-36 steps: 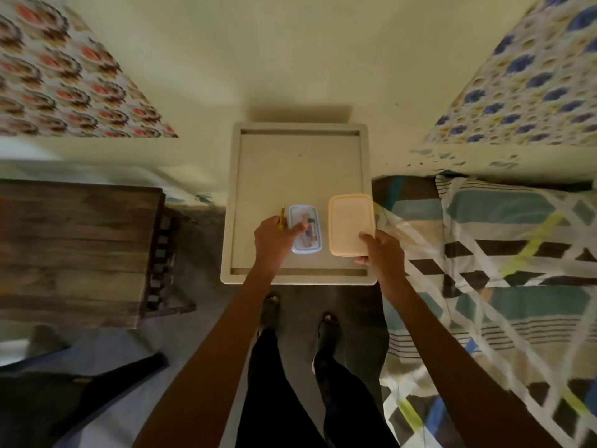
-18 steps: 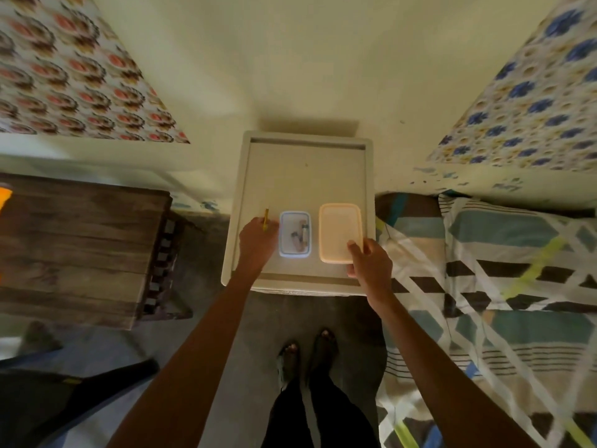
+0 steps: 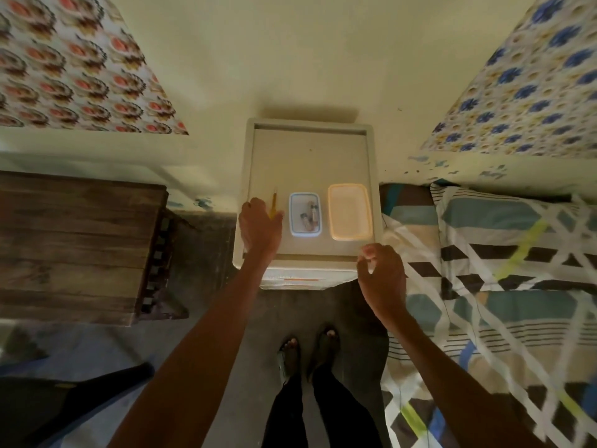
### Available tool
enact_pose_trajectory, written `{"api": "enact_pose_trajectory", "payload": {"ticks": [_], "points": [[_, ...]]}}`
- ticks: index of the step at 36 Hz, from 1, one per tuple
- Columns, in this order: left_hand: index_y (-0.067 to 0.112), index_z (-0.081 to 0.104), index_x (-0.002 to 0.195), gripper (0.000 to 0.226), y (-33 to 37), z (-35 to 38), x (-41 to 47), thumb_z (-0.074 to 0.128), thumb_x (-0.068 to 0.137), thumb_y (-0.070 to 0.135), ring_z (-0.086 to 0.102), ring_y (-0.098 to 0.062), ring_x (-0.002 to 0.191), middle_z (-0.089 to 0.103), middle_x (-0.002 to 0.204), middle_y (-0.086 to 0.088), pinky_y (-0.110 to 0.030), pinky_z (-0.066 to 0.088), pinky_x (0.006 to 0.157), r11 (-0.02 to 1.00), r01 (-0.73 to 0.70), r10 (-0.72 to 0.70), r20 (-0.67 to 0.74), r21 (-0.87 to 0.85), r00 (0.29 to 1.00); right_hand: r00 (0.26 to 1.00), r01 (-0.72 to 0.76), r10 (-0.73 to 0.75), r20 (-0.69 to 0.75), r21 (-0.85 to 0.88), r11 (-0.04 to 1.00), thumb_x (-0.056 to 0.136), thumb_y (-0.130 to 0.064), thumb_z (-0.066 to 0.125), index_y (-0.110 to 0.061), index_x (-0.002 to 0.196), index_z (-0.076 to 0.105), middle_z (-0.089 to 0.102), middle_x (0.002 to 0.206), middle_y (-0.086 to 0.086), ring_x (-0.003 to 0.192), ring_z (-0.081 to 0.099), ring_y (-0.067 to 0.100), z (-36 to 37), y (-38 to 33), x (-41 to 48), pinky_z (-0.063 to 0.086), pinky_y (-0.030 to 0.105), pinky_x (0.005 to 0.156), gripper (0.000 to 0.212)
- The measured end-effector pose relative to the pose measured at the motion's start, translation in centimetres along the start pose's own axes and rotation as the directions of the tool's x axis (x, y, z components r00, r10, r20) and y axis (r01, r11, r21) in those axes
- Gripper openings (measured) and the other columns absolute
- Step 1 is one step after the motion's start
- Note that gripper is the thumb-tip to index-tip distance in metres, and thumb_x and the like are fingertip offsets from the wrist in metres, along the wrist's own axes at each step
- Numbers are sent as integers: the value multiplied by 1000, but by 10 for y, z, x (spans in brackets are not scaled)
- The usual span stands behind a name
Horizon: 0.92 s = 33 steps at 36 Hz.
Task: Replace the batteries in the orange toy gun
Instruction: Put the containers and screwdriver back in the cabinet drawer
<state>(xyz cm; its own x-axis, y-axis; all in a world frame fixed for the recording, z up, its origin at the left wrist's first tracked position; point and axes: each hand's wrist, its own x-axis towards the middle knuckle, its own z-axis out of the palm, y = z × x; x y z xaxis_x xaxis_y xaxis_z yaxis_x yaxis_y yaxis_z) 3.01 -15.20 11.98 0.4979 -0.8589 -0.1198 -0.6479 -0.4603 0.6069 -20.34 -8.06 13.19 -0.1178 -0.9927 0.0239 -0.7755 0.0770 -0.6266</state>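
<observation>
With the orange lid (image 3: 349,211) now set down beside the open battery box (image 3: 305,214) at centre frame, the right hand (image 3: 381,276) has let go; the left hand (image 3: 260,226) grips a yellow screwdriver (image 3: 274,205). No toy gun in view.

No legible text, labels or numbers anywhere.

Person seen from above, facing the cream table (image 3: 248,189). Both forearms are bare, with no sleeves in view; the left hand (image 3: 260,226) and right hand (image 3: 382,276) carry no visible rings or bands. Below the table's near edge, black trousers (image 3: 319,412) run down to dark open-toed sandals (image 3: 289,355).
</observation>
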Motion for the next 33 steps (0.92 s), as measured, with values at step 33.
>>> {"api": "enact_pose_trajectory", "payload": {"ticks": [33], "points": [[6, 45, 140, 69, -161, 175, -138, 69, 75, 0, 47, -29, 129, 50, 139, -13, -40, 38, 111, 786, -486, 376, 328, 382, 867, 789, 487, -597, -142, -446, 751, 86, -20, 64, -16, 137, 52, 56, 131, 9, 123, 40, 26, 86, 66, -25, 38, 48, 100, 53]]}}
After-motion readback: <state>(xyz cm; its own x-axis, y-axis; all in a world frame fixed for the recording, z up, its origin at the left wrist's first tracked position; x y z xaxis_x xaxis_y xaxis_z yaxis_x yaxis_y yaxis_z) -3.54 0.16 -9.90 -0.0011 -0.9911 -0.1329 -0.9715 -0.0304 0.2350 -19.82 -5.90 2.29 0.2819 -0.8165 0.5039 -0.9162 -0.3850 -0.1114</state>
